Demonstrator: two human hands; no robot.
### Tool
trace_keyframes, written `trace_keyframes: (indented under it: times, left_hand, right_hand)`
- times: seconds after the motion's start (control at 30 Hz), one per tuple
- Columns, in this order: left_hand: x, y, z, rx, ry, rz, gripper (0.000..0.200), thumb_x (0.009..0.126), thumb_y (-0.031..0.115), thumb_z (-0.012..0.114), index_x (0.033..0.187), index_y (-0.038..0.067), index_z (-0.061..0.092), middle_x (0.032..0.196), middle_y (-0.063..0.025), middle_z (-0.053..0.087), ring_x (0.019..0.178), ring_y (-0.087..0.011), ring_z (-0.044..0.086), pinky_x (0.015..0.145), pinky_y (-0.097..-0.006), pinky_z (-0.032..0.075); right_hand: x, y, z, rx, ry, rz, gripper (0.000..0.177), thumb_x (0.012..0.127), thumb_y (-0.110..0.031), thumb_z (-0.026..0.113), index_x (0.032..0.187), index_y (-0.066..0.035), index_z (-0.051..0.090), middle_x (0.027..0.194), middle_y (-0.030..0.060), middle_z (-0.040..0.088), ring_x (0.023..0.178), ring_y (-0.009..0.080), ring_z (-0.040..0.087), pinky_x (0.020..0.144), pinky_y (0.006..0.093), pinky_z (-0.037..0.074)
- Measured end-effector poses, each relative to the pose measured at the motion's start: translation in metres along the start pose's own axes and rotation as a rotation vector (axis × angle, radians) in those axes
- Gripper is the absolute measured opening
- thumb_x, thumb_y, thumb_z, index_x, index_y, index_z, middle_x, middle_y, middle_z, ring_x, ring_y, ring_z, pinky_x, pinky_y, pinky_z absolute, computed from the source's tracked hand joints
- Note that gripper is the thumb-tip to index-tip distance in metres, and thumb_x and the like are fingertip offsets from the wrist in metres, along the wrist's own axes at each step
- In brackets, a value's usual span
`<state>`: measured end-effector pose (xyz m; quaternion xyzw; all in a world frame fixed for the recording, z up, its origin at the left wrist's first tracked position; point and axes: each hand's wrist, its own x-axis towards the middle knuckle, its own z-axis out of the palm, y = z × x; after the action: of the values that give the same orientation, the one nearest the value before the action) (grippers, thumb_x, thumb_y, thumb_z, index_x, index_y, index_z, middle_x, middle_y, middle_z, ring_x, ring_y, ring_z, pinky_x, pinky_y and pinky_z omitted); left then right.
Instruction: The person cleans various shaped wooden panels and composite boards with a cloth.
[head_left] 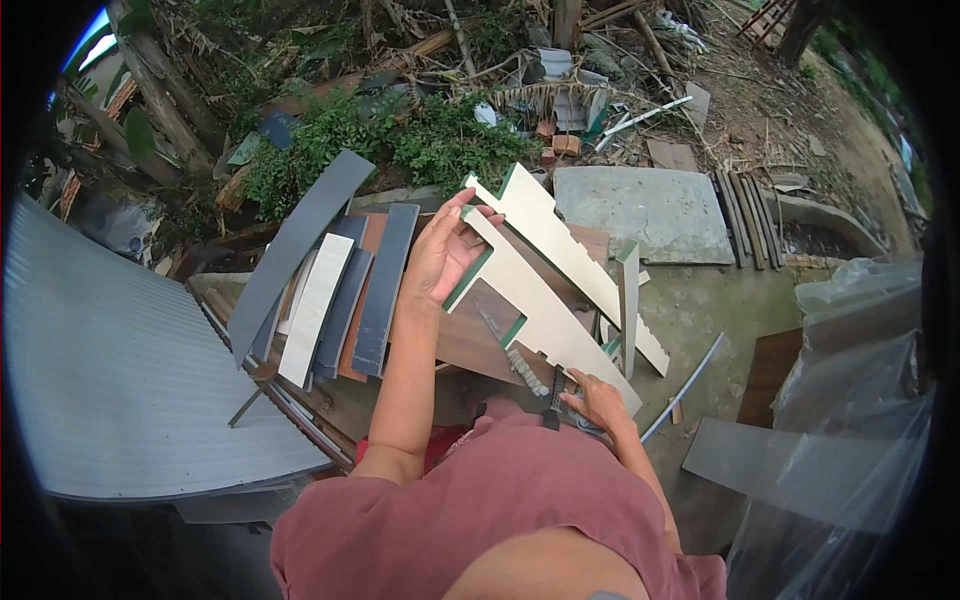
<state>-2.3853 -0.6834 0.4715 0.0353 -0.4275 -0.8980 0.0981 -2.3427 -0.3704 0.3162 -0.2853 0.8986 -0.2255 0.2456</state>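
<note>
A long cream board (530, 290) with green edges and square notches slants in front of me. My left hand (446, 250) is at its far end, palm turned toward the board, fingers curled about the corner. Down at the near end, my right hand (600, 402) grips the board's edge; some of its fingers are hidden. Beside the right fingers is a black strap-like piece (556, 388). A knife (527, 372) with a cord-wrapped handle lies to the left of it. Just beyond is a second notched cream board (560, 240).
Dark grey planks (385, 290) and a pale plank (316, 310) are stacked on the left, by a corrugated metal sheet (130, 360). A concrete slab (640, 215) lies ahead. Clear plastic sheeting (850, 350) hangs over boards on the right.
</note>
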Motion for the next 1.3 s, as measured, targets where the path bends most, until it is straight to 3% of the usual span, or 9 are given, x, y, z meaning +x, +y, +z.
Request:
trace_keyframes:
  times: [0.53, 0.63, 0.73, 1.0, 1.13, 1.3]
  left_hand:
    - [-0.008, -0.012, -0.005, -0.105, 0.000, 0.084, 0.042, 0.094, 0.020, 0.044, 0.131, 0.000, 0.036, 0.109, -0.0204, 0.056, 0.119, -0.0377, 0.046, 0.096, -0.0433, 0.043]
    - [-0.008, -0.011, -0.002, -0.075, -0.012, 0.101, 0.043, 0.094, 0.020, 0.044, 0.130, -0.001, 0.036, 0.111, -0.0214, 0.055, 0.120, -0.0385, 0.045, 0.098, -0.0417, 0.042]
    - [-0.007, -0.010, -0.001, -0.107, -0.011, 0.110, 0.043, 0.094, 0.020, 0.042, 0.131, -0.002, 0.035, 0.116, -0.0236, 0.052, 0.122, -0.0382, 0.043, 0.099, -0.0416, 0.040]
    - [-0.003, -0.004, -0.011, -0.171, -0.120, 0.030, 0.044, 0.093, 0.019, 0.042, 0.132, 0.000, 0.033, 0.134, -0.0262, 0.038, 0.130, -0.0339, 0.033, 0.105, -0.0410, 0.032]
    - [-0.001, 0.004, -0.017, -0.232, -0.176, -0.034, 0.044, 0.094, 0.020, 0.041, 0.132, 0.001, 0.032, 0.134, -0.0258, 0.037, 0.130, -0.0325, 0.033, 0.108, -0.0403, 0.029]
    - [0.006, 0.010, -0.033, -0.285, -0.263, -0.096, 0.045, 0.095, 0.024, 0.041, 0.133, 0.002, 0.031, 0.131, -0.0231, 0.042, 0.130, -0.0301, 0.033, 0.108, -0.0393, 0.028]
  right_hand:
    - [0.007, 0.006, 0.019, -0.022, -0.104, -0.020, 0.056, 0.083, -0.047, 0.057, 0.126, -0.012, 0.048, 0.107, 0.0192, 0.060, 0.098, 0.0362, 0.058, 0.082, 0.0439, 0.047]
    - [0.010, 0.002, 0.030, -0.055, -0.072, -0.113, 0.059, 0.082, -0.049, 0.058, 0.127, -0.013, 0.047, 0.097, 0.0197, 0.062, 0.090, 0.0373, 0.061, 0.076, 0.0455, 0.049]
    - [0.015, -0.010, 0.029, -0.072, -0.194, -0.028, 0.058, 0.083, -0.052, 0.053, 0.127, -0.014, 0.046, 0.108, 0.0188, 0.060, 0.098, 0.0366, 0.058, 0.082, 0.0462, 0.047]
    - [0.039, -0.033, 0.042, -0.093, -0.267, 0.013, 0.061, 0.083, -0.054, 0.053, 0.125, -0.011, 0.048, 0.097, 0.0217, 0.063, 0.093, 0.0385, 0.060, 0.078, 0.0468, 0.047]
    - [0.053, -0.058, 0.055, -0.121, -0.384, 0.059, 0.062, 0.083, -0.054, 0.053, 0.126, -0.010, 0.048, 0.099, 0.0239, 0.063, 0.093, 0.0390, 0.061, 0.077, 0.0464, 0.048]
    - [0.069, -0.095, 0.064, -0.091, -0.380, 0.095, 0.060, 0.085, -0.052, 0.052, 0.130, -0.012, 0.046, 0.098, 0.0240, 0.063, 0.095, 0.0394, 0.060, 0.081, 0.0473, 0.047]
